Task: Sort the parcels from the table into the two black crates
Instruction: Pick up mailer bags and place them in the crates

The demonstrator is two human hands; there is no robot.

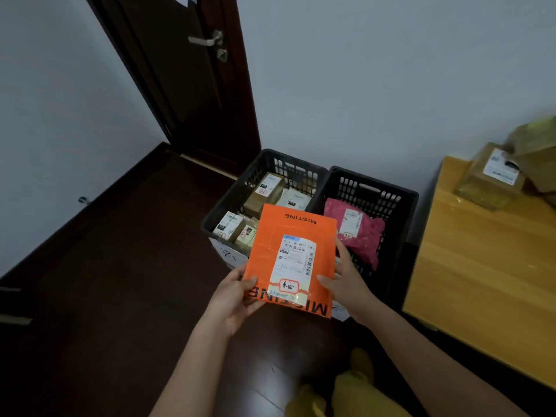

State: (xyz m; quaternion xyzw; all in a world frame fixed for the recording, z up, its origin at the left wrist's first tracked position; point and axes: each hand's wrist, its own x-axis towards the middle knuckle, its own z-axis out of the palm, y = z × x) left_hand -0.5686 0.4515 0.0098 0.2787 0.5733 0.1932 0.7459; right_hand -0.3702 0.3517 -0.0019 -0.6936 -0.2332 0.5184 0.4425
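- Dark wooden door (180,85) ahead of me, shut, silver lever handle (206,40).
- Pale wall (376,85) behind.
- Dark wood floor (105,296) underfoot.

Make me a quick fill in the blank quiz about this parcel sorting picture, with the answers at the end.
1. Both hands hold a flat ____ parcel printed MISTINE.
2. The pink bag lies in the ____ crate.
3. The left crate holds several ____ boxes.
4. The boxes still waiting sit on the wooden ____.

Answers: orange; right; cardboard; table
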